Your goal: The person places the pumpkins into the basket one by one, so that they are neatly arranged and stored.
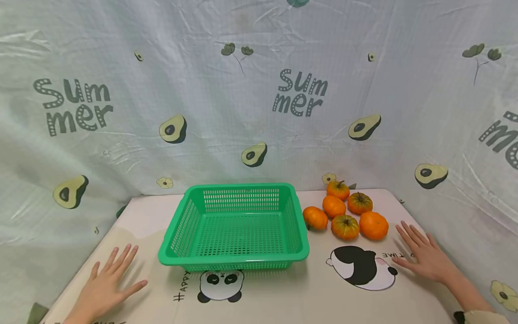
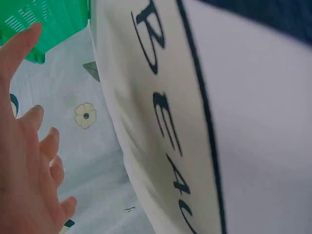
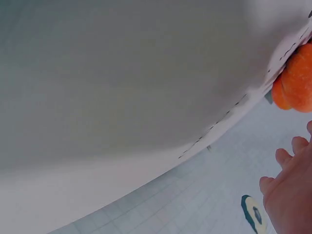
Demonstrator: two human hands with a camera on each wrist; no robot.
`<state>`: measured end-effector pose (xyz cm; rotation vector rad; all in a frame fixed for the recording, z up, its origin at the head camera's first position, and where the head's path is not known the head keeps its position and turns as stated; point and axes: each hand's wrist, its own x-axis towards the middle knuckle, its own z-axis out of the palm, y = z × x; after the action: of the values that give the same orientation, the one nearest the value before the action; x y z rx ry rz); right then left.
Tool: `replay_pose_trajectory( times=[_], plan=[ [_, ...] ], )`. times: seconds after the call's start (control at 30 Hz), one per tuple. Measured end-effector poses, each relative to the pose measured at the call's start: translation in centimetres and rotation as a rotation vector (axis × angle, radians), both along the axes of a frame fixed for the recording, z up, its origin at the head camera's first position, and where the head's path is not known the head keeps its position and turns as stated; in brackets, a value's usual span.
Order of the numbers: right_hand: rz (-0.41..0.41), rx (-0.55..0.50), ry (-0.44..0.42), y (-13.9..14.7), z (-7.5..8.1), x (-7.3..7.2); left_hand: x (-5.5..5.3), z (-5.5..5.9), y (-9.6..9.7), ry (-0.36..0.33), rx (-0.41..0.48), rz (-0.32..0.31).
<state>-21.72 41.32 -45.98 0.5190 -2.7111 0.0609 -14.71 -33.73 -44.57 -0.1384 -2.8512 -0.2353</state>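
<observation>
A green plastic basket (image 1: 232, 260) with slotted sides stands in the middle of the table, nothing in it. To its right sit several small orange pumpkins (image 1: 374, 226) in a cluster, some with greenish tops (image 1: 345, 227). My left hand (image 1: 106, 284) is spread over the table to the left of the basket, apart from it, fingers straight and holding nothing. On the far right, my right hand (image 1: 426, 257) is likewise spread out, near the pumpkins but not touching them. The right wrist view shows part of an orange pumpkin (image 3: 297, 80) beyond the right hand (image 3: 292, 190).
The table (image 1: 307, 297) has a pale cover printed with a panda and a sleeping animal. A hanging cloth (image 1: 226, 99) with avocado and "summer" prints closes off the back and both sides.
</observation>
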Motion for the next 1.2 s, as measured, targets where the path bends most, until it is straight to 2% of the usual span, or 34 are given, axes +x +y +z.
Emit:
replay_pose_trajectory(
  times=[0.23,0.63,0.93,1.03,1.2],
  plan=[
    [0.028,-0.005,0.006,-1.2,0.6,-0.3,0.0,0.6,0.3,-0.023,-0.024,0.01],
    [0.064,-0.002,0.037,-2.7,1.1,-0.1,0.6,1.0,0.6,0.025,-0.047,0.003],
    [0.053,0.022,0.024,-4.2,2.1,0.0,1.3,1.7,1.3,-0.036,-0.03,0.002],
    [0.047,0.015,0.0,-5.0,2.4,0.1,1.3,1.9,2.0,-0.016,-0.036,-0.008],
    [0.061,-0.046,-0.055,-6.3,2.3,0.1,1.3,2.1,3.1,0.068,-0.047,-0.036]
  ],
)
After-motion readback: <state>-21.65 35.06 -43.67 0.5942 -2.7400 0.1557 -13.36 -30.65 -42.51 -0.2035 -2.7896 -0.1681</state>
